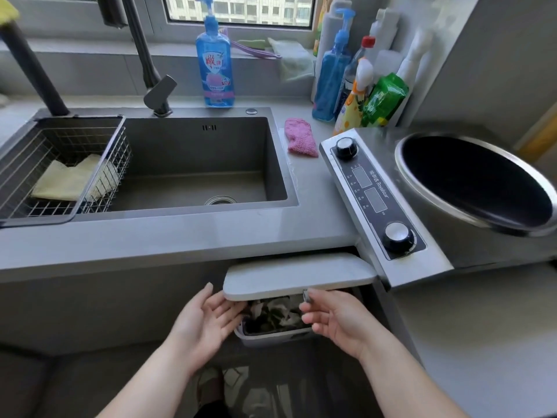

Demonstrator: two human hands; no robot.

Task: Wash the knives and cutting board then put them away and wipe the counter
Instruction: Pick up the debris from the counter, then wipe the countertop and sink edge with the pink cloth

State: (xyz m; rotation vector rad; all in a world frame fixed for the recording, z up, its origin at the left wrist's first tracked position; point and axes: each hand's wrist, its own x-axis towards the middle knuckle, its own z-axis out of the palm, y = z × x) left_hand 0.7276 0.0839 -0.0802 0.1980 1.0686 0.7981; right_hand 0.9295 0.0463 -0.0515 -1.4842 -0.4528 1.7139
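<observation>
A white cutting board [298,274] lies flat and sticks out from under the grey counter's front edge [180,236], just left of the cooker. My left hand [208,321] is palm up, fingers relaxed, with the fingertips at the board's front left corner. My right hand [334,318] hovers below the board's front edge with loosely bent fingers. Its thumb reaches a small grey tab [306,295] hanging from the board. No knives are in view. A pink cloth [300,137] lies on the counter right of the sink [280,164].
A small bin [271,333] holding scraps hangs below the board. A wire basket [114,158] with a yellow cloth sits in the sink's left side. Blue soap bottle [215,64] and dark faucet [159,95] stand behind the sink. Induction cooker [376,194] with wok [476,182] fills the right.
</observation>
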